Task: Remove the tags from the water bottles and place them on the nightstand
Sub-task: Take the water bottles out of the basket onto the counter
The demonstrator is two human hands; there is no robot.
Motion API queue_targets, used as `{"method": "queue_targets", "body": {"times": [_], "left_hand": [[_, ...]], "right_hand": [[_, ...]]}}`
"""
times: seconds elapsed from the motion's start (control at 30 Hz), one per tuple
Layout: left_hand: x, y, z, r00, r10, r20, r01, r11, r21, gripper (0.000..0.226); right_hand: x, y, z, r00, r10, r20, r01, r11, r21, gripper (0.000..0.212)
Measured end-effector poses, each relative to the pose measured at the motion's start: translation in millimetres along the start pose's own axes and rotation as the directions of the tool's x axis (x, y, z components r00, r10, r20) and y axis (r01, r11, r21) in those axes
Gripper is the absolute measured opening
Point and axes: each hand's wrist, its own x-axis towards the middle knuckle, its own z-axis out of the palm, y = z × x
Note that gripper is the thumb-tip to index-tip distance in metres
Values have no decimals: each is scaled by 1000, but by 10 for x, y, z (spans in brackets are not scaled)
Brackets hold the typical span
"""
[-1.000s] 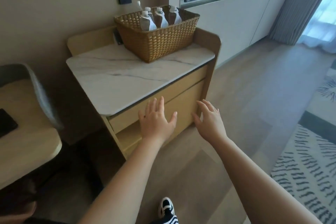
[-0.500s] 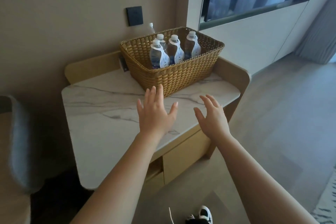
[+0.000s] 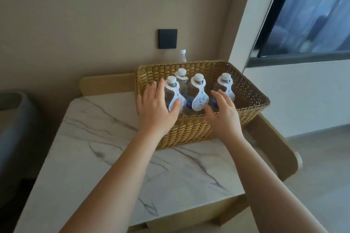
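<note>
Several water bottles with white caps stand upright in a wicker basket (image 3: 251, 98) on the marble-topped nightstand (image 3: 106, 149). Each carries a white paper tag hung round its neck; the front left bottle (image 3: 172, 89), the middle bottle (image 3: 198, 91) and the right bottle (image 3: 224, 83) show theirs clearly. My left hand (image 3: 156, 108) hovers with spread fingers over the basket's front left rim, its thumb near the front left bottle's tag. My right hand (image 3: 223, 114) is held open over the front rim, just before the right bottle. Neither hand holds anything.
One more bottle (image 3: 182, 56) stands behind the basket against the wall, below a black wall switch (image 3: 168, 38). A wooden side panel (image 3: 274, 147) borders the nightstand at right. A grey chair (image 3: 11, 119) sits at far left.
The view has closed in on the nightstand. Both open hands have moved forward from above the marble top to the basket's front rim, close to the bottles.
</note>
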Motion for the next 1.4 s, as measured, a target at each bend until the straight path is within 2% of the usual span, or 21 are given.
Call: {"method": "queue_targets", "body": {"times": [0.2,0.33,0.5,0.57,0.67,0.8,0.9,1.03,1.2,1.4], "left_hand": [[330,81,189,997,-74,-24,75,996,44,77],[505,68,308,982,-177,68,186,969,-164,87],[818,46,493,909,-363,205,414,844,-341,108],[914,9,584,872,-410,267,485,796,-362,114],[989,-53,716,840,-439,320,534,776,-336,117],[994,-113,836,848,-454,272,525,788,-322,98],[982,-156,881,867,-454,204,498,810,-311,77],[970,-181,896,882,-442,161,471,833,-290,70],[910,-146,802,907,-402,126,421,847,-325,60],[877,-44,270,925,-374,-67,304,834,-461,56]], "right_hand": [[537,197,66,994,-92,65,90,995,40,52],[793,280,166,987,-117,107,112,993,46,57],[1152,273,331,980,-109,165,92,990,106,79],[1271,284,407,972,-65,227,41,993,108,92],[1406,319,505,956,-10,293,-26,993,119,105],[1505,358,598,945,12,327,-52,992,115,108],[1530,388,649,932,30,362,-77,990,118,97],[1516,409,696,915,45,400,-106,986,131,82],[1454,409,680,934,4,357,-61,987,147,76],[1370,160,347,971,-130,203,72,961,268,60]]}}
